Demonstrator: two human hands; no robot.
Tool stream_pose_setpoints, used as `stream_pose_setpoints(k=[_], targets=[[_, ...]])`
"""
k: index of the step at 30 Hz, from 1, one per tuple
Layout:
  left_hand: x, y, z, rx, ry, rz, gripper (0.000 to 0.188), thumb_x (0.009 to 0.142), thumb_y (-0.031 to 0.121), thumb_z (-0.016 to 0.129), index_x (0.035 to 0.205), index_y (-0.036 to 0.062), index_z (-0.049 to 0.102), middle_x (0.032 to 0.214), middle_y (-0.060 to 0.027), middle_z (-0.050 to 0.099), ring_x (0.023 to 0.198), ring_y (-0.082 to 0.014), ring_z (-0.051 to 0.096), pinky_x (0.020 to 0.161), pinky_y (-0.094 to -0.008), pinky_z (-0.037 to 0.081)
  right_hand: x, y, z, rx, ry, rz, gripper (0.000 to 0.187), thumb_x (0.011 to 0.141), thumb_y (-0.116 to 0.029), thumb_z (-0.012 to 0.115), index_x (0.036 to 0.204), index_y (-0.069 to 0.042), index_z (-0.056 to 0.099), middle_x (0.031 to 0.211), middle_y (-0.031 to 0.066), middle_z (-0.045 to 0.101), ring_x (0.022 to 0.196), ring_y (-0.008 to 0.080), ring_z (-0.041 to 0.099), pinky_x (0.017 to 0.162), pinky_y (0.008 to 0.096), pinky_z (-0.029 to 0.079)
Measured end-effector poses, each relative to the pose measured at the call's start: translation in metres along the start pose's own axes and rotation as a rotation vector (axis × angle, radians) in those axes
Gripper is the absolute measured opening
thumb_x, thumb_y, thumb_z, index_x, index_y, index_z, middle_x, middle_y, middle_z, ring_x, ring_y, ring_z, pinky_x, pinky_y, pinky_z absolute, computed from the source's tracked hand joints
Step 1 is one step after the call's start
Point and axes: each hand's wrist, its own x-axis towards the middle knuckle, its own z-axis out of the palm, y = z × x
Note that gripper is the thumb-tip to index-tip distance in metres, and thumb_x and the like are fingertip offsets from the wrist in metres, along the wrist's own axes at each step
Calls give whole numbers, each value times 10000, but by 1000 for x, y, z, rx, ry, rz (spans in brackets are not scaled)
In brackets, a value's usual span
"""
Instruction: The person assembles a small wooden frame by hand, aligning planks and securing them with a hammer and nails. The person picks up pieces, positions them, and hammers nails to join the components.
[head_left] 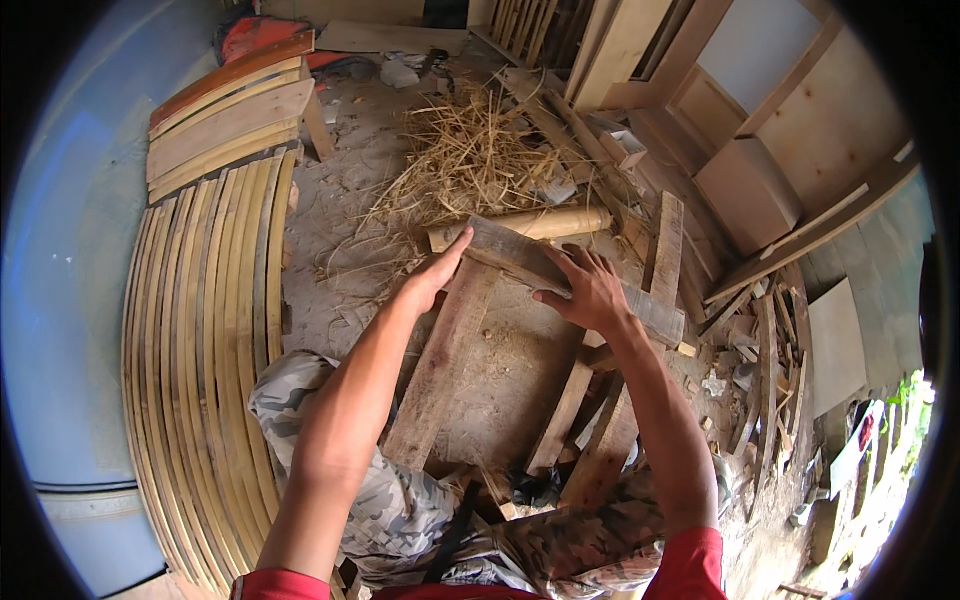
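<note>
A weathered grey wooden plank (515,251) lies across in front of me, slanting down to the right. At its left end, my left hand (437,275) is closed against the wood, with some fingers hidden behind it. My right hand (590,290) grips the plank around its middle, thumb on the near side and fingers over the top. Under the left end, a brown board (440,370) stretches back toward my legs. Below the right part are more rough boards (562,415), and another board (667,245) sticks out beyond the plank.
Long bamboo slats (200,350) form a rack at my left, beside a blue wall (65,300). Ahead lie a bamboo pole (545,223) and a heap of straw-like shavings (475,150). Wooden panels (745,195) and scrap wood (770,370) crowd the right side.
</note>
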Motion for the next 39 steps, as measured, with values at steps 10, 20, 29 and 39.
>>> stream_pose_setpoints(k=[10, 20, 29, 39], targets=[[10, -16, -4, -132, -4, 105, 1019, 874, 829, 329, 1601, 159, 80, 1656, -184, -17, 1529, -346, -19, 1189, -615, 54, 2, 0, 20, -5, 112, -98, 640, 831, -399, 754, 1423, -269, 550, 1250, 147, 572, 1121, 349, 568, 984, 455, 444], [3, 4, 9, -175, 61, 26, 988, 905, 792, 266, 1598, 131, 23, 1652, -189, -35, 1527, -355, -10, 1184, -637, 46, -3, 2, 21, 29, 147, -88, 566, 847, -402, 736, 1385, -303, 589, 1272, 169, 575, 1120, 347, 578, 975, 459, 443], [38, -13, 3, -265, 60, -30, 1087, 794, 814, 394, 1580, 90, 200, 1609, -240, 212, 1444, -376, 272, 1093, -606, 275, -4, 6, 22, 11, 173, -136, 566, 820, -399, 765, 1356, -284, 623, 1248, 159, 591, 1044, 351, 606, 933, 444, 485], [29, -7, 7, -195, -44, 7, 995, 881, 774, 306, 1603, 155, 16, 1660, -182, -44, 1529, -346, -1, 1181, -601, 71, -2, 22, 18, 11, 157, -190, 574, 798, -366, 788, 1345, -286, 632, 1243, 147, 599, 1056, 337, 616, 940, 439, 496]])
